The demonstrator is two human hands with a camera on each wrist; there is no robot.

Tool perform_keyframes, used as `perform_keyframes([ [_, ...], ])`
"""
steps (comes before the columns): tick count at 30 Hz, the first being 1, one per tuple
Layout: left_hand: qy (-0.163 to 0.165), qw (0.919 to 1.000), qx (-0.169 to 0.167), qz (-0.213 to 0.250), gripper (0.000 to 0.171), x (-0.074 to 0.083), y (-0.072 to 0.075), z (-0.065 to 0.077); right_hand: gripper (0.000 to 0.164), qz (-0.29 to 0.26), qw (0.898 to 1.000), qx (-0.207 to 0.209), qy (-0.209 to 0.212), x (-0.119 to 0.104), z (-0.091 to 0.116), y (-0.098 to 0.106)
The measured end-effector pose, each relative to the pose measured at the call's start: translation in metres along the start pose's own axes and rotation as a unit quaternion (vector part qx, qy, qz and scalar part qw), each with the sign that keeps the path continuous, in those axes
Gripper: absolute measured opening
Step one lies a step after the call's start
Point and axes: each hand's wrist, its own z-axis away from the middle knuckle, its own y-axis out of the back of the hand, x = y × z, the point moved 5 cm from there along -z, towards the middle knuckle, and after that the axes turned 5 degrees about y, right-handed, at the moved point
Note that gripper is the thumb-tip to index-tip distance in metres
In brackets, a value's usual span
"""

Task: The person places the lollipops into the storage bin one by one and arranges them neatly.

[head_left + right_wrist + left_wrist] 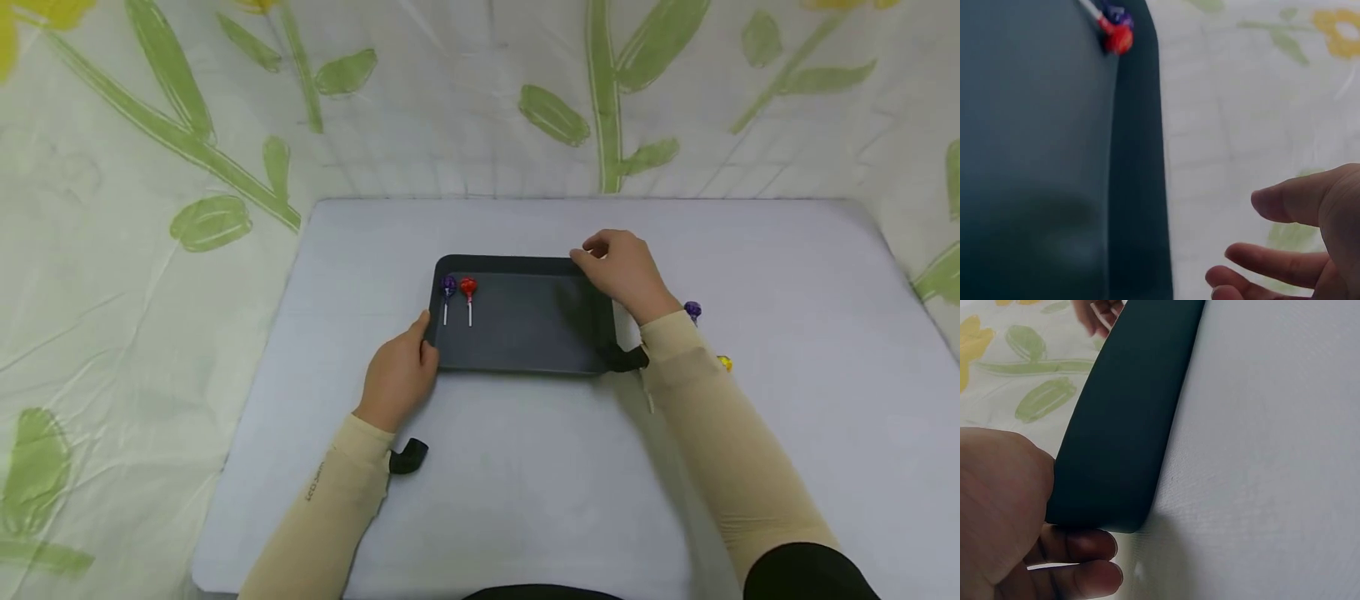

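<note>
A dark grey rectangular tray (525, 358) sits near the middle of the white table. On its left part lie a purple lollipop (448, 287) and a red lollipop (468, 287), side by side with their sticks toward the person. My left hand (400, 375) grips the tray's left side, its fingers against the outer wall (1116, 425) in the left wrist view. Over the tray's far right corner is my right hand (626, 271), its fingers loosely bent. The right wrist view shows that hand (1310, 244) holding nothing, with a gap between its fingertips and the tray rim (1138, 187).
To the right of the right forearm, another purple lollipop (693, 310) and a yellow lollipop (724, 362) lie on the table (825, 417), partly hidden by the sleeve. Behind the table hangs a pale sheet (450, 125) with green leaves and yellow flowers.
</note>
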Motion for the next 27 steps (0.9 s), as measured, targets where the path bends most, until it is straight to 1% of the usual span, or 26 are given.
perform_keyframes([
  [10, 0.006, 1.0000, -0.002, 0.003, 0.055, 0.004, 0.000, -0.001, 0.049, -0.001, 0.999, 0.019, -0.029, 0.049, 0.013, 0.021],
  [16, 0.001, 1.0000, 0.002, 0.006, 0.054, 0.005, -0.001, -0.001, 0.045, 0.026, 0.999, 0.027, -0.032, 0.076, 0.023, 0.039],
  [19, 0.000, 1.0000, 0.004, 0.004, 0.054, 0.005, 0.000, 0.000, 0.044, 0.047, 0.998, 0.017, -0.045, 0.085, 0.030, 0.048],
  [23, 0.000, 1.0000, 0.004, 0.004, 0.054, 0.004, 0.000, 0.000, 0.047, 0.066, 0.995, -0.015, -0.071, 0.096, 0.035, 0.056],
  [27, 0.002, 1.0000, 0.002, 0.005, 0.054, 0.004, 0.000, 0.000, 0.052, 0.078, 0.993, -0.039, -0.076, 0.108, 0.038, 0.059],
])
